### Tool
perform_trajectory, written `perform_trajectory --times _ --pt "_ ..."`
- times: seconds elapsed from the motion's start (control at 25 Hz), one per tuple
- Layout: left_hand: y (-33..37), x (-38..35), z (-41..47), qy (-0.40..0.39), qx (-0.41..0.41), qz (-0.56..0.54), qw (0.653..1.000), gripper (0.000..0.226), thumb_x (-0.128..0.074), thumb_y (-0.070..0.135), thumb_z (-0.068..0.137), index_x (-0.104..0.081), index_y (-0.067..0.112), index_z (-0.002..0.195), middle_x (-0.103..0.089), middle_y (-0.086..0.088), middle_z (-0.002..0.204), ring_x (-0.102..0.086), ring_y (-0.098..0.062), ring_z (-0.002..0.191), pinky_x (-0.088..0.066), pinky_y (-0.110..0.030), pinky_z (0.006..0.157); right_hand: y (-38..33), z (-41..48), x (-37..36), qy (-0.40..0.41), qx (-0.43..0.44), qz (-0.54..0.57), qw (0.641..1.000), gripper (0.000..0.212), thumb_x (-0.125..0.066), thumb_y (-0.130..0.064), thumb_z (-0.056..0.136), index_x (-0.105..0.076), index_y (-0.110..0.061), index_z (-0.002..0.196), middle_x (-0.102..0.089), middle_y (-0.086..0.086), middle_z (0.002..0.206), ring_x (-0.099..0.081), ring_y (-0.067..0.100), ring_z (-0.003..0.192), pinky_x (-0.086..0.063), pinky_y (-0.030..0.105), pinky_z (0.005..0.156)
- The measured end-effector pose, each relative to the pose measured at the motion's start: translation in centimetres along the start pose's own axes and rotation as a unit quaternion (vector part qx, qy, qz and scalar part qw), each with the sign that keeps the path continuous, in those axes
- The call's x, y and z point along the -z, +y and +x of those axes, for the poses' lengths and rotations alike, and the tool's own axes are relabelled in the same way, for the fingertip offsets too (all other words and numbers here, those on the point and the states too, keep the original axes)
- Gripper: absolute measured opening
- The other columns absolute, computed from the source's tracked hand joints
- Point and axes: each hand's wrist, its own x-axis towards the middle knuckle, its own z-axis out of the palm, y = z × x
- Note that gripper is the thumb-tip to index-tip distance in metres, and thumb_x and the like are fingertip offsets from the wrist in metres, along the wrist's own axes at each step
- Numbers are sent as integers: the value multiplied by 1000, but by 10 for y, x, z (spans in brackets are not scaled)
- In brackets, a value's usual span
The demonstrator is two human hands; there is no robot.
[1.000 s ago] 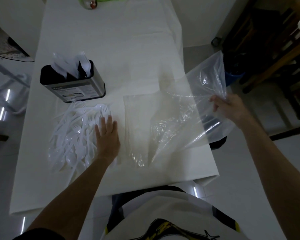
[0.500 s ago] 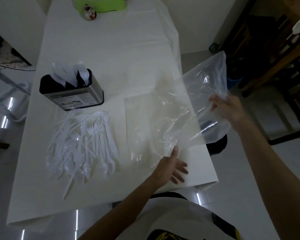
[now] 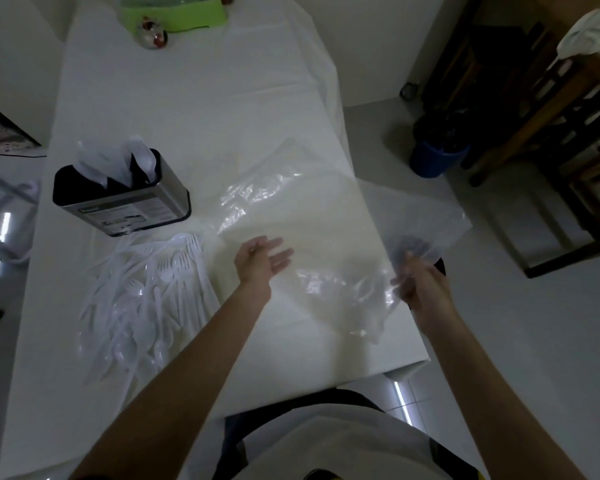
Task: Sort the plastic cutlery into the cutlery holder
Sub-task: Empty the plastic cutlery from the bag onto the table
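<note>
Since a moment ago my left hand (image 3: 262, 263) has lifted off the table (image 3: 194, 109), fingers spread, empty, over the bag (image 3: 312, 216). My right hand (image 3: 418, 284) pinches its 3 o'clock edge. Cutlery (image 3: 146, 292) lies at 9 o'clock, the holder (image 3: 125, 199) at 10.

Setting: home dining area, dimly lit. Evidence: long surface (image 3: 194, 109) under white tablecloth; dark wooden furniture (image 3: 541, 109) at right; blue waste bin (image 3: 437, 161) with black liner on pale tiled floor (image 3: 520, 341); green container (image 3: 174, 12) at far end.
</note>
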Motion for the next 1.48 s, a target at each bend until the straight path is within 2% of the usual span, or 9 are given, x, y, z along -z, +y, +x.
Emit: perform_trajectory --times 0.24,0.4,0.6,0.76,0.88,1.04,1.16,1.28,1.48 --pt "42 17 47 48 24 8 999 7 -43 12 99 -43 7 104 -59 -23 112 -65 -18 42 -55 -25 43 59 -29 -20 -45 -127 54 989 13 -59 -17 91 -60 -14 79 -73 -1 70 -68 11 56 -54 21 49" --pt "-1 33 14 26 69 80 994 26 -48 35 96 -53 11 89 -67 -8 87 -64 -16 40 -51 -22 37 73 -36 -42 -18 -147 95 985 6 -62 -13 89 -60 -15 83 -72 1 73 -68 9 56 -55 19 49" --pt "-53 52 -20 95 -2 179 979 9 -49 15 97 -54 8 94 -54 -7 53 -44 -8 25 -33 -14 30 65 -14 -33 -9 -126 89 988 9 -63 -20 88 -61 -17 97 -72 1 86 -68 9 62 -53 22 56" --pt "-39 64 5 107 -113 306 939 15 -50 15 95 -53 11 81 -48 -6 56 -42 -7 34 -33 -17 31 35 23 -6 35 -58 -7 998 3 -60 -18 90 -60 -17 88 -68 1 85 -64 3 48 -49 18 47" --pt "-31 67 33 112 -173 408 889 22 -49 15 94 -49 10 72 -50 -8 63 -50 -22 60 -41 -33 54 28 39 -1 13 -13 -129 991 11 -57 -7 91 -57 -15 82 -66 2 78 -61 3 43 -45 20 46" --pt "-25 63 45 121 -194 506 832 25 -46 24 97 -56 1 93 -62 -16 86 -57 -28 80 -36 -30 64 32 47 -4 16 47 -214 976 9 -58 1 88 -58 -2 96 -64 9 71 -62 13 45 -49 18 41" --pt "-30 62 33 139 -175 551 804 38 -47 37 95 -49 7 118 -61 -19 107 -59 -35 98 -47 -41 72 45 43 6 29 90 -303 948 12 -59 1 86 -59 1 98 -64 11 68 -60 18 51 -49 15 43" --pt "-38 61 14 157 -241 592 753 63 -39 52 92 -37 7 136 -51 -18 128 -55 -35 112 -49 -44 83 54 35 16 54 166 -404 898 13 -59 -3 85 -61 -1 98 -65 13 78 -59 25 62 -54 34 59" --pt "-71 52 -13 -42 -346 703 620 69 -22 58 93 -20 17 149 -14 -7 159 -5 -27 147 -9 -47 117 65 39 14 46 389 -580 714 39 -51 -22 86 -56 0 118 -55 21 121 -55 40 106 -49 45 83"
